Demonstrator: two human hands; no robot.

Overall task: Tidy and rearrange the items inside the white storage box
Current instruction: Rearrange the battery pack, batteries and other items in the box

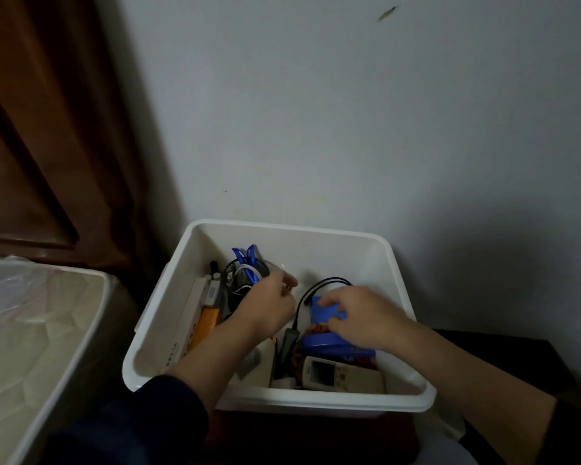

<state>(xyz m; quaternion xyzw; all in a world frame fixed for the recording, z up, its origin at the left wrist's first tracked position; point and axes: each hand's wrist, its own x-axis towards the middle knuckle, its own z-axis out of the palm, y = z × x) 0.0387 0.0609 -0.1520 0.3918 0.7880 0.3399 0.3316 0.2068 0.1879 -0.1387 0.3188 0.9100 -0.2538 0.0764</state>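
Dark sleeves (pixel 168 407) are reaching into the white plastic storage box (pixel 316 402) by the wall. Right hand (pixel 359 317) is pinching a flat blue card (pixel 326 312); left hand (pixel 269 300) is hanging loose, holding nothing. Lifting may be snagging the looped black cable (pixel 311 290) just beside it.

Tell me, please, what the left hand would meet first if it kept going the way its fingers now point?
Probably the far wall of the white storage box. The left hand points up and away past the black mesh pen holder, with no item visible before that wall, though depth is hard to judge.
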